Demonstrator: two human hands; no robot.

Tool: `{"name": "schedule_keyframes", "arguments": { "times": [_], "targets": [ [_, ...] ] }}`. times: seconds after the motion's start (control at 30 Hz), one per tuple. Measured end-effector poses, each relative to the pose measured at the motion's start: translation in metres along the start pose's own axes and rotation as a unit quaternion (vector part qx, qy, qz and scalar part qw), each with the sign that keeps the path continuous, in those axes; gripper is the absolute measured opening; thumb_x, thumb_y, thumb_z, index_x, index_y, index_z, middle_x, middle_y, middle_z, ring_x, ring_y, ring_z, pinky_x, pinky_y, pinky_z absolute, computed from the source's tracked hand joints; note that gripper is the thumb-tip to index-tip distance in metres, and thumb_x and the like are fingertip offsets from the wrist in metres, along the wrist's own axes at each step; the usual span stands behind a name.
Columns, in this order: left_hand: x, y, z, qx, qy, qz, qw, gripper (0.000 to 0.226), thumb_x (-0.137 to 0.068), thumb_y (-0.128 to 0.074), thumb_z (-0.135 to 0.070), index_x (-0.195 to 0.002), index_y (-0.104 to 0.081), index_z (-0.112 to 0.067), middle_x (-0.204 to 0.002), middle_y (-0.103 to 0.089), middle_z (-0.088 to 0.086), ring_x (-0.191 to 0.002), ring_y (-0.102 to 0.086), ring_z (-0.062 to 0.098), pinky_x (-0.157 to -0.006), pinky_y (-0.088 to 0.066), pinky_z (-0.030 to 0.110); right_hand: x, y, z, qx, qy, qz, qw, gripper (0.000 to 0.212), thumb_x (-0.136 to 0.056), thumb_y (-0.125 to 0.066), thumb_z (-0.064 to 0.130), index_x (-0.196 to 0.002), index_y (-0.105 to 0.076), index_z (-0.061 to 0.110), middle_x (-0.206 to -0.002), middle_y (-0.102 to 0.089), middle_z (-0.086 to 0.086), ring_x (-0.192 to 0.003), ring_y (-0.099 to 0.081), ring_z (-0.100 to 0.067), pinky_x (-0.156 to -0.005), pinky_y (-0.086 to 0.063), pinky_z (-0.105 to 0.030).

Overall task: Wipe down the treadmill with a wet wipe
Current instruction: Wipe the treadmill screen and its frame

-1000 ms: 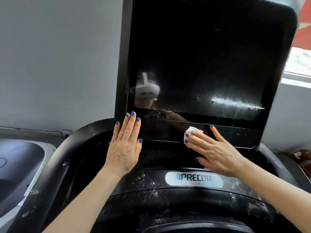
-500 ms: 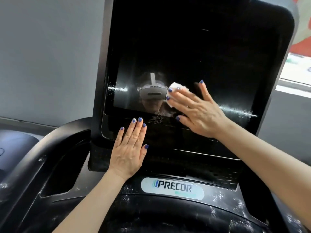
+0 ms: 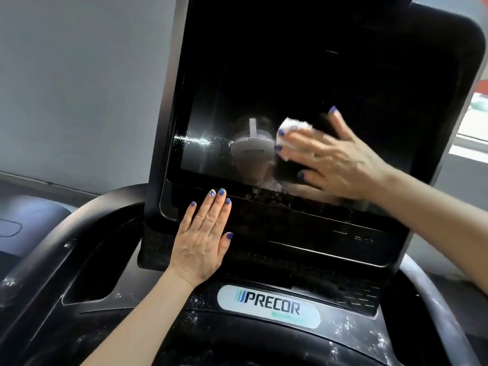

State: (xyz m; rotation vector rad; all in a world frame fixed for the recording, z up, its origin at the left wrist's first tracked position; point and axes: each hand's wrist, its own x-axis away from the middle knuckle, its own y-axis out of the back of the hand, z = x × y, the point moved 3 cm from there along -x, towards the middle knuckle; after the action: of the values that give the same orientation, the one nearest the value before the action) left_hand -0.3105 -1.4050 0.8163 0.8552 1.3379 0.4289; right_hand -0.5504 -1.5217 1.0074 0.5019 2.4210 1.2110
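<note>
Gym, mid-clean: right hand [image 3: 335, 157] presses wet wipe [image 3: 293, 130] flat on treadmill screen [image 3: 303, 75], fingers straight. Smeared streak [image 3: 192, 140] lies to wipe's left. Left hand [image 3: 203, 239], fingers straight, braces lower panel.

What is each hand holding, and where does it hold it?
The right hand presses a white wet wipe flat against the treadmill screen under its straight fingers. The left hand holds nothing; it lies flat below the screen.
</note>
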Motion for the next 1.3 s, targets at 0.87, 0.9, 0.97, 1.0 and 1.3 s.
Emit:
{"name": "schedule_keyframes", "arguments": {
  "times": [0.87,0.9,0.97,1.0,1.3],
  "targets": [
    [-0.025,-0.003,-0.048,-0.019,0.004,0.002,1.000,0.062,-0.107,-0.025,-0.038,-0.160,-0.014,-0.008,-0.168,-0.010,0.009,-0.157,-0.006,0.021,-0.127,-0.005,0.046,0.121,-0.031,0.031,0.003,0.027,0.057,0.998,0.066,-0.096,-0.038,0.048,-0.158,-0.026,0.030,-0.168,-0.015,0.007,-0.155,-0.012,-0.013,-0.122,-0.003,-0.061],
    [-0.024,-0.004,-0.048,-0.021,0.004,0.002,1.000,0.062,-0.107,-0.024,-0.038,-0.161,-0.013,-0.008,-0.169,-0.009,0.009,-0.157,-0.005,0.021,-0.127,-0.004,0.046,0.127,-0.031,0.029,0.006,0.026,0.058,0.998,0.066,-0.096,-0.038,0.048,-0.158,-0.027,0.029,-0.168,-0.016,0.007,-0.154,-0.013,-0.014,-0.122,-0.004,-0.061],
    [-0.024,-0.005,-0.048,-0.023,0.004,-0.001,1.000,0.062,-0.108,-0.020,-0.038,-0.161,-0.010,-0.009,-0.169,-0.008,0.008,-0.157,-0.005,0.021,-0.127,-0.003,0.046,0.127,-0.030,0.032,0.004,0.025,0.056,0.998,0.067,-0.096,-0.038,0.049,-0.158,-0.026,0.029,-0.168,-0.015,0.007,-0.154,-0.014,-0.014,-0.122,-0.006,-0.062],
    [-0.024,-0.005,-0.048,-0.023,0.004,-0.003,1.000,0.061,-0.109,-0.018,-0.038,-0.161,-0.009,-0.009,-0.169,-0.008,0.008,-0.157,-0.005,0.021,-0.127,-0.003,0.046,0.120,-0.030,0.036,0.000,0.026,0.055,0.998,0.067,-0.096,-0.038,0.049,-0.159,-0.024,0.030,-0.168,-0.015,0.007,-0.154,-0.014,-0.014,-0.121,-0.007,-0.063],
    [-0.024,-0.006,-0.048,-0.024,-0.001,-0.022,0.999,0.064,-0.106,-0.028,-0.036,-0.161,-0.011,-0.008,-0.168,-0.008,0.010,-0.157,-0.005,0.021,-0.127,-0.005,0.046,0.069,-0.031,0.051,-0.006,0.046,0.047,0.998,0.065,-0.101,-0.032,0.050,-0.161,-0.014,0.032,-0.170,-0.002,0.008,-0.156,0.001,-0.011,-0.123,0.004,-0.060]
  ]
}}
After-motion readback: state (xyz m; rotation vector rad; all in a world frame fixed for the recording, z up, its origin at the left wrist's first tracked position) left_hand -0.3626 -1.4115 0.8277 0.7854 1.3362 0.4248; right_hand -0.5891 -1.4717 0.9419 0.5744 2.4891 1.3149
